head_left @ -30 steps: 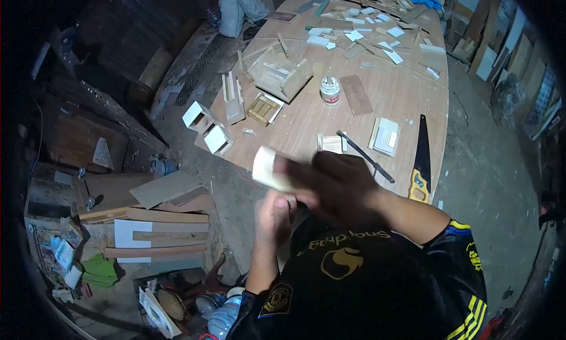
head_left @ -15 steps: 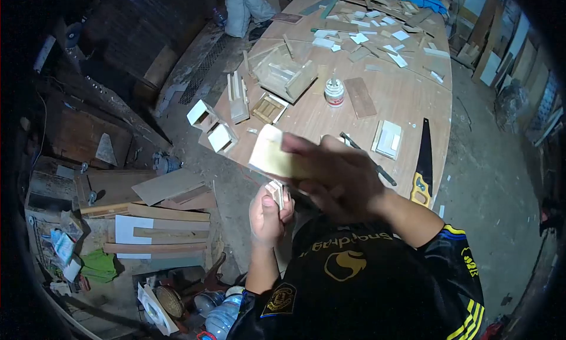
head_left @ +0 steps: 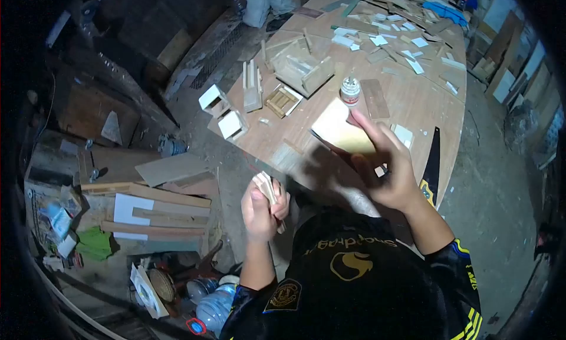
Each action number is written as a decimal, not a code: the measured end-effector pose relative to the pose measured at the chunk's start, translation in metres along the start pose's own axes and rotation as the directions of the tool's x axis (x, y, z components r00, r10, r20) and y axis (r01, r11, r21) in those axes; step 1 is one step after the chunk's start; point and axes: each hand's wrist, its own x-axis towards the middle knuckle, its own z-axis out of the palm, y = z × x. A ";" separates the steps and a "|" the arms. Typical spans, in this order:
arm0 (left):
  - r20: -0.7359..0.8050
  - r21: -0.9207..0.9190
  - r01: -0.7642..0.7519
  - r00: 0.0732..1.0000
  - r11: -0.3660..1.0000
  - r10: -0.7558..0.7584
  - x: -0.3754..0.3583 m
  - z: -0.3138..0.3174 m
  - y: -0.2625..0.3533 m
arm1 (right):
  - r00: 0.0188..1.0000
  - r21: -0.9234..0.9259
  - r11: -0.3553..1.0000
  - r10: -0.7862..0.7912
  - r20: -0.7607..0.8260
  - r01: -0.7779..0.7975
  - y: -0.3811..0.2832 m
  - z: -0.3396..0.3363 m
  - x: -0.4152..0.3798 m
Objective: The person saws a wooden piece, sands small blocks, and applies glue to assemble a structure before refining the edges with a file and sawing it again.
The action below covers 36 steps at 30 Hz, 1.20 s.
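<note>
My left hand (head_left: pixel 259 213) is closed round a small piece of layered light wood (head_left: pixel 266 187), held in front of the table's near edge. Raised over the table, my right hand (head_left: pixel 392 163) grips a pale yellow block (head_left: pixel 342 128) between thumb and fingers. The two hands are well apart. Just beyond the block stands a white glue bottle (head_left: pixel 350 91), next to a flat brown board (head_left: pixel 375 98). A small white panel (head_left: pixel 403 135) lies partly hidden behind my right hand.
On the wooden table (head_left: pixel 295 141) are an open wooden box (head_left: pixel 300 66), white box shapes (head_left: pixel 231 125), a handsaw (head_left: pixel 434 157) at the right edge and scattered offcuts (head_left: pixel 413 63) at the far end. Boards (head_left: pixel 159 219) lie on the floor at left, near large water bottles (head_left: pixel 213 310).
My right hand has moved right and away from my left hand, with the block tilted differently in it. My left hand still holds the wood piece. The view has shifted slightly.
</note>
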 end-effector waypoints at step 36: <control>-0.164 0.141 0.074 0.985 0.987 -0.050 0.006 0.033 0.005 | 0.851 -0.141 0.844 -0.524 -0.013 0.517 -0.028 0.035 0.034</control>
